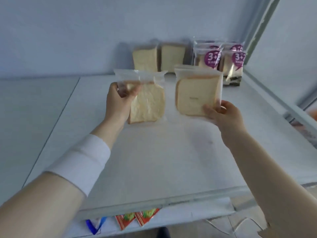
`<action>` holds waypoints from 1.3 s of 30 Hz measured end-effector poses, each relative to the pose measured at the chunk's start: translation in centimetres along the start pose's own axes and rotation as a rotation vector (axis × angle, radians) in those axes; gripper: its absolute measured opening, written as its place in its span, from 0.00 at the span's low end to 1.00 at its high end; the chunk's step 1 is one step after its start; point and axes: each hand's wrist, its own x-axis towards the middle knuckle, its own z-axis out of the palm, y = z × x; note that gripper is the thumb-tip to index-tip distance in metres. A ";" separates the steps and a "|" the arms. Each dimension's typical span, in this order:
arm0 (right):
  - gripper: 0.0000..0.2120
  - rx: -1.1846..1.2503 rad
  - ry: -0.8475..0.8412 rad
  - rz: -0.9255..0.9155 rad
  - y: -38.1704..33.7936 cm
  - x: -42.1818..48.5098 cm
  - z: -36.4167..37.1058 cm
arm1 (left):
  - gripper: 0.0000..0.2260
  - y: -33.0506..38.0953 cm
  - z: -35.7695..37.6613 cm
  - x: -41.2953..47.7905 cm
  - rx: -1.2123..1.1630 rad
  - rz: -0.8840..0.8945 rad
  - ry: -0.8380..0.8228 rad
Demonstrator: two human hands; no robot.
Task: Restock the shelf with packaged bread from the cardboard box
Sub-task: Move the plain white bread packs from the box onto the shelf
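Two packaged bread slices held above white shelf (154,160), side by side, apart. Left bread pack (147,103) pinched at its top seal by left hand (118,102), hanging. Right bread pack (197,95) upright, gripped at its lower corner by right hand (221,114). Behind, against back wall: two bread loaves (159,57); purple-labelled packs (221,60) at right. Red packets (135,219) on lower shelf.

Glossy clear plastic bread packs (197,90), matt white shelf (154,152), perhaps metal
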 end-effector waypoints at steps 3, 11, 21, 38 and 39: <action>0.14 -0.047 0.022 -0.053 0.3 7.4 4.7 | 0.12 -1.5 2.4 6.0 -0.006 0.036 0.046; 0.19 -0.253 0.158 -0.167 3.4 19.2 12.8 | 0.10 -7.3 7.8 17.6 0.030 0.069 0.145; 0.23 -0.432 0.335 -0.187 3.6 21.2 15.9 | 0.20 -8.2 10.6 19.6 0.159 0.186 0.294; 0.25 -1.362 0.092 -0.348 2.3 1.6 5.8 | 0.26 -1.4 4.8 0.6 1.042 0.651 -0.556; 0.24 -1.388 0.081 -0.297 2.3 -0.1 4.1 | 0.27 -0.6 5.3 -1.3 1.076 0.650 -0.630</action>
